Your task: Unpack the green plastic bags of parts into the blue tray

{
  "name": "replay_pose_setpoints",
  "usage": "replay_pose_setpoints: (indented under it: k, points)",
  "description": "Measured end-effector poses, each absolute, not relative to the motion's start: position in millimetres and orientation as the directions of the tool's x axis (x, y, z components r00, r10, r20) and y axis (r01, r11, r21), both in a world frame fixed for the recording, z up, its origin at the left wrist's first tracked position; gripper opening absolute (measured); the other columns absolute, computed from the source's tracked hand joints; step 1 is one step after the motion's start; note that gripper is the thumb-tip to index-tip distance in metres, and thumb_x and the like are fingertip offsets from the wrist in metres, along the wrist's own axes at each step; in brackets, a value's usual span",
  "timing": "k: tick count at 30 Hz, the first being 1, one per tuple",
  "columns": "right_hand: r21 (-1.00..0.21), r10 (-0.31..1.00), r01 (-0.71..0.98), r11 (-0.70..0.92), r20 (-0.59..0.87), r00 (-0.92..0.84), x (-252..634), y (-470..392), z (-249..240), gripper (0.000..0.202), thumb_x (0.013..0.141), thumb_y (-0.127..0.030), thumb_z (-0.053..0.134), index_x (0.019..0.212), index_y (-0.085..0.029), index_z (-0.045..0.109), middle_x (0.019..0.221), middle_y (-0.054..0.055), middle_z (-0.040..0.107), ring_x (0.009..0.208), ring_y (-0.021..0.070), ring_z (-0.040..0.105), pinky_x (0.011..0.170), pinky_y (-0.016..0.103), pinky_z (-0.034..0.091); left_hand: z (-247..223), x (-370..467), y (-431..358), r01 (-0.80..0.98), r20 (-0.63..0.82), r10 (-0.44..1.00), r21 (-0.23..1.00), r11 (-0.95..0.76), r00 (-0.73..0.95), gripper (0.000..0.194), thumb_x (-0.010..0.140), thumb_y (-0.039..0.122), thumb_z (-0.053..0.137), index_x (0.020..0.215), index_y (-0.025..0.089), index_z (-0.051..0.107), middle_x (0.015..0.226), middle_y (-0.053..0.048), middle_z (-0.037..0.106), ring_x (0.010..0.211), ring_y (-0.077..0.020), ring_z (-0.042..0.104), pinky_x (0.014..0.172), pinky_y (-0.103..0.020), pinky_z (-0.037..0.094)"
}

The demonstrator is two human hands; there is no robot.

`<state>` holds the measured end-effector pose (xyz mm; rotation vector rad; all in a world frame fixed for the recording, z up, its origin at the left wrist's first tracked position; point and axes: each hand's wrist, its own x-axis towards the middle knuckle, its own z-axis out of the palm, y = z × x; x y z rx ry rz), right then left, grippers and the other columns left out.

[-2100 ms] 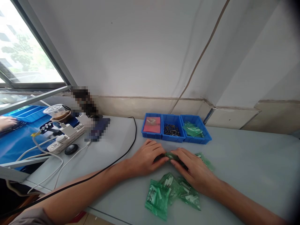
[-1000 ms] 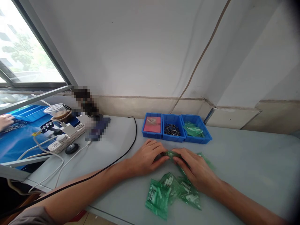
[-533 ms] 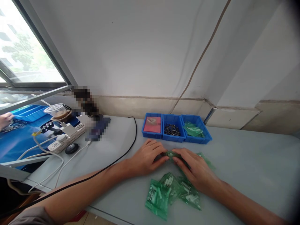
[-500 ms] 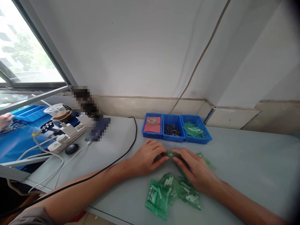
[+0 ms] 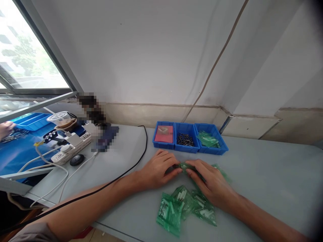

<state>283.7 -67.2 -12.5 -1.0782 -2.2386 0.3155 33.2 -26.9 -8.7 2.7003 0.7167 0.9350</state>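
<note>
Both my hands pinch a green plastic bag between thumbs and fingers, just in front of the blue bins. My left hand grips its left end, and my right hand has the other side. More green plastic shows beyond the right hand; whether it belongs to the same bag I cannot tell. Nearer to me lie several green bags of small metal parts: one bag at the left, another bag in the middle, and a third bag partly beneath my right hand.
Three blue bins hold a pink card, dark screws and green bags. A black cable crosses my left arm. Leftward are a black mouse, a power strip, a cup and another person's hand.
</note>
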Motion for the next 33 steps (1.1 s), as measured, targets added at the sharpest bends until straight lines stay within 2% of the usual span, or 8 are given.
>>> replay_pose_setpoints:
  k: [13, 24, 33]
  points:
    - [-0.463, 0.780, 0.628, 0.625, 0.400, -0.482, 283.6, -66.4, -12.6, 0.021, 0.113, -0.030, 0.046, 0.128, -0.027, 0.060, 0.111, 0.008, 0.075, 0.101, 0.0252, 0.074, 0.084, 0.038, 0.061, -7.1, 32.8, -27.4, 0.401, 0.499, 0.516, 0.325, -0.856, 0.696, 0.027, 0.114, 0.036, 0.048, 0.102, 0.017, 0.064, 0.096, -0.006, 0.072, 0.093, -0.0200, 0.065, 0.090, -0.036, 0.045]
    - [-0.463, 0.778, 0.625, 0.628, 0.389, -0.493, 283.7, -66.6, -12.3, 0.021, 0.113, -0.029, 0.047, 0.127, -0.026, 0.062, 0.110, 0.007, 0.076, 0.101, 0.0246, 0.073, 0.084, 0.037, 0.060, -9.2, 32.8, -26.2, 0.379, 0.514, 0.494, 0.318, -0.869, 0.701, 0.026, 0.114, 0.036, 0.048, 0.104, 0.017, 0.063, 0.094, -0.006, 0.070, 0.090, -0.0199, 0.064, 0.086, -0.035, 0.043]
    - [-0.448, 0.777, 0.634, 0.630, 0.368, -0.511, 284.0, -66.3, -13.1, 0.022, 0.113, -0.029, 0.045, 0.128, -0.024, 0.061, 0.112, 0.008, 0.075, 0.102, 0.0249, 0.073, 0.086, 0.038, 0.060, -11.8, 32.2, -25.4, 0.403, 0.472, 0.505, 0.306, -0.862, 0.722, 0.025, 0.113, 0.036, 0.050, 0.101, 0.017, 0.062, 0.093, -0.005, 0.068, 0.089, -0.0194, 0.063, 0.083, -0.034, 0.042]
